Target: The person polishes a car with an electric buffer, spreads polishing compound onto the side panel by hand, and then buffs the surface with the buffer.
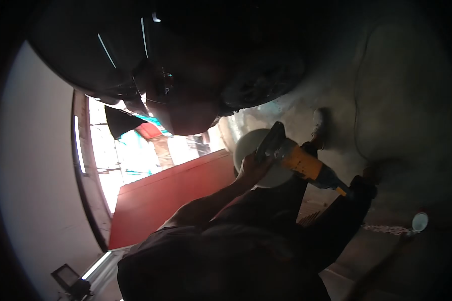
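Observation:
My left hand [253,168] is closed around the front handle of a yellow-and-black power polisher [303,163]. The tool hangs in front of my legs, its narrow rear end toward the right. Behind its head is a pale round disc [245,148], partly covered by my hand and the tool; whether it is attached I cannot tell. At the lower right, a dim shape like my right forearm [386,263] reaches toward a small white round object [420,221]. Its fingers are lost in shadow. A patterned strip [386,229] lies beside that object.
A glossy dark car [186,55] with a wheel [266,83] fills the top. A red panel [171,198] stands left, before a bright opening. My shoe [319,123] is on the concrete floor [331,95], where a thin cable [355,110] runs. A floodlight [68,276] shows lower left.

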A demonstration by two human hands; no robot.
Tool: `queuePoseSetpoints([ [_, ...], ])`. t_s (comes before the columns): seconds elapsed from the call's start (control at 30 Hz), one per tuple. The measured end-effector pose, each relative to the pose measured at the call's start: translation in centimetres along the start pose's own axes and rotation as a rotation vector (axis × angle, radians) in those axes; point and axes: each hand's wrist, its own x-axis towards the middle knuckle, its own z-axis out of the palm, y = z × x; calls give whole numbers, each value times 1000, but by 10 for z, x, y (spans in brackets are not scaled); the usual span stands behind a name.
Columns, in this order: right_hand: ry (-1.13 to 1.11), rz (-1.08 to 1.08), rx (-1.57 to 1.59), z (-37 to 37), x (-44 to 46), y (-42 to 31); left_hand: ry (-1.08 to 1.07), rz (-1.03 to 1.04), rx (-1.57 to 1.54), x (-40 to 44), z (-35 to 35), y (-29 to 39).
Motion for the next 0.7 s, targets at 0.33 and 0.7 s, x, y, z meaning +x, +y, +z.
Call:
queuePoseSetpoints([
  [0.33, -249, -252, 323, 30, -237, -260, 42, 68, -292, 10, -48, -129],
  [0.7, -499, -1759, -168, 306, -709, -627, 138, 5, -746, 85, -92, -414],
])
